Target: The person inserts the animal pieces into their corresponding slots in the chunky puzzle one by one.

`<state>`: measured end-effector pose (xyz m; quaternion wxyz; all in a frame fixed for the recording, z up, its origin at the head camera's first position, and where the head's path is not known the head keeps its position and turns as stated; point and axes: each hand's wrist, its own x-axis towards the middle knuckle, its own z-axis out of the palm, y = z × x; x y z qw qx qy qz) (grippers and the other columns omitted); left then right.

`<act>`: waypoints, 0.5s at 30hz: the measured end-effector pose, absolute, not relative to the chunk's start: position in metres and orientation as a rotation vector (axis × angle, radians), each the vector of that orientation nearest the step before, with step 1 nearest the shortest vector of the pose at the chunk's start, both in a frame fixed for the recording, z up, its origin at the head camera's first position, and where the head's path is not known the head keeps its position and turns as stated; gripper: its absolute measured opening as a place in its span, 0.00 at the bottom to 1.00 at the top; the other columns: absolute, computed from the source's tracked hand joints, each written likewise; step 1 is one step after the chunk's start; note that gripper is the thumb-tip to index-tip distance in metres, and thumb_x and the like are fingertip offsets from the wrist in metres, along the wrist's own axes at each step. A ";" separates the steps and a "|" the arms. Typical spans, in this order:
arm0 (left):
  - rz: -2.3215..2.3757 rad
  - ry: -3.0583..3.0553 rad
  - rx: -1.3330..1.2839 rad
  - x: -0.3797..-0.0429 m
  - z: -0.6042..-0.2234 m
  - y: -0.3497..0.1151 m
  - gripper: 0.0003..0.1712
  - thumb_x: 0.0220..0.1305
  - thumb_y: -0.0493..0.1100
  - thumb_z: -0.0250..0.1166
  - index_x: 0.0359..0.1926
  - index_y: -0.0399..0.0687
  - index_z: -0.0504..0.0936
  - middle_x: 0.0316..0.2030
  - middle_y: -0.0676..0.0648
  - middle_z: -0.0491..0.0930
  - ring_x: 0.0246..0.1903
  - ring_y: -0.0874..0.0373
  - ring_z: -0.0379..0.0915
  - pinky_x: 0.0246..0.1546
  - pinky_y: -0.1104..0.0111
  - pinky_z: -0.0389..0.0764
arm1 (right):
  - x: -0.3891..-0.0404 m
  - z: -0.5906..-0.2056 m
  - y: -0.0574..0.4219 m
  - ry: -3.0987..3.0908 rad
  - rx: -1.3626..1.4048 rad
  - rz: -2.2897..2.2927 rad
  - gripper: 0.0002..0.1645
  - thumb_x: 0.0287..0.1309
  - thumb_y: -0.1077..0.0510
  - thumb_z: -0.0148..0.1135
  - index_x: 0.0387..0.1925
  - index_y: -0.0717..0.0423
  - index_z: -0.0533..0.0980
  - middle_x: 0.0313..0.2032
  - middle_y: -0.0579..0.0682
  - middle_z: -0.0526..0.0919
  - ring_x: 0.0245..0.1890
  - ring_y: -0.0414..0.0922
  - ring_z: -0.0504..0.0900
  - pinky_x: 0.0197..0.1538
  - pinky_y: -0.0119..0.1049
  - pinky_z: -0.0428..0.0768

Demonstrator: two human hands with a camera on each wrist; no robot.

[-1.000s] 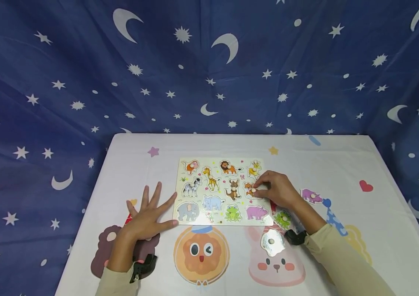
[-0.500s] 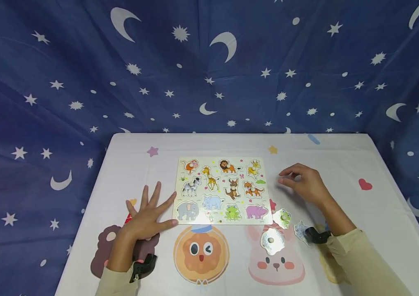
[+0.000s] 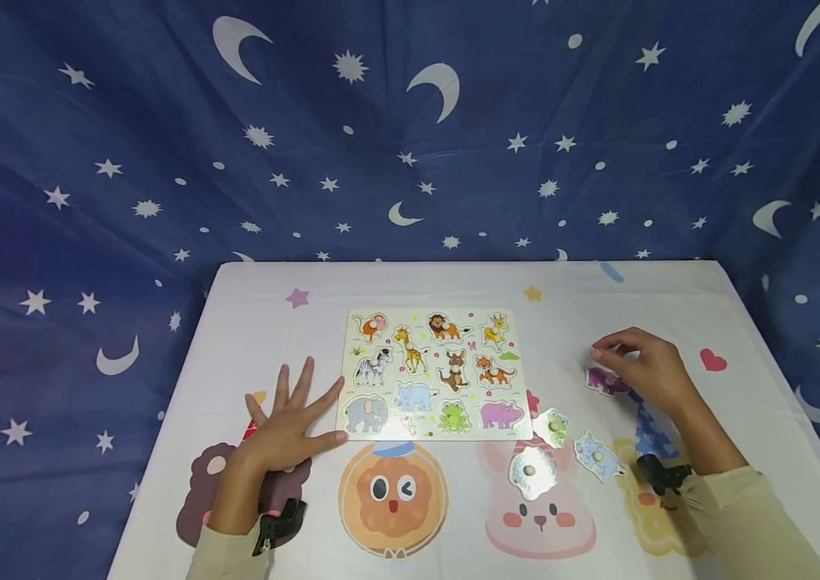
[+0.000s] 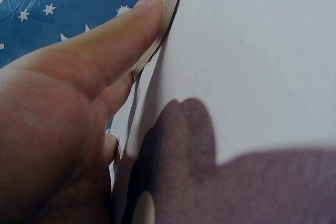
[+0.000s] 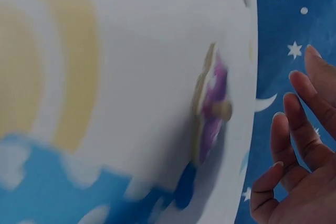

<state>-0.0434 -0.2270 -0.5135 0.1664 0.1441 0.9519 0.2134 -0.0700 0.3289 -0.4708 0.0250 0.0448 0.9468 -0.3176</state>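
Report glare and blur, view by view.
Head: glare whitens the shiny scalloped puzzle piece and, low down, the cream rectangular puzzle board; left wrist: the brown cloth print looks soft-edged; right wrist: the knobbed purple puzzle piece looks blurred, shadow beside it.

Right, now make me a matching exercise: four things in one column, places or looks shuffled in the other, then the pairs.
1. left hand
2. loose purple piece
3. loose frog piece
4. loose piece on the bunny print

A. washed out by glare
B. spread at the puzzle board's left edge
C. green
D. nearest the right hand

Pairs: 1-B, 2-D, 3-C, 4-A
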 end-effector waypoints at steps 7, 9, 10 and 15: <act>0.613 2.711 0.407 -0.044 -0.514 -0.227 0.50 0.59 0.75 0.62 0.79 0.71 0.58 0.83 0.42 0.30 0.78 0.28 0.16 0.56 0.18 0.16 | -0.061 -0.478 0.344 2.924 0.166 -0.939 0.25 0.62 0.40 0.70 0.47 0.56 0.85 0.44 0.57 0.84 0.45 0.52 0.77 0.37 0.23 0.77; 0.616 2.709 0.406 -0.043 -0.514 -0.227 0.50 0.59 0.75 0.62 0.79 0.72 0.57 0.83 0.42 0.30 0.78 0.29 0.16 0.56 0.19 0.16 | -0.059 -0.481 0.348 2.908 0.180 -0.922 0.27 0.60 0.38 0.71 0.47 0.56 0.85 0.44 0.57 0.84 0.45 0.52 0.78 0.37 0.24 0.77; 0.617 2.710 0.408 -0.043 -0.514 -0.227 0.50 0.59 0.75 0.62 0.79 0.72 0.57 0.83 0.42 0.30 0.78 0.29 0.15 0.56 0.19 0.16 | -0.058 -0.483 0.350 2.898 0.188 -0.922 0.27 0.60 0.38 0.71 0.47 0.56 0.85 0.44 0.57 0.84 0.45 0.52 0.78 0.37 0.25 0.78; 0.646 2.725 0.415 -0.042 -0.514 -0.228 0.50 0.59 0.74 0.64 0.78 0.70 0.58 0.83 0.41 0.32 0.78 0.28 0.16 0.56 0.19 0.16 | -0.057 -0.492 0.355 2.880 0.183 -0.905 0.25 0.57 0.38 0.73 0.45 0.53 0.87 0.41 0.54 0.84 0.41 0.50 0.78 0.35 0.25 0.78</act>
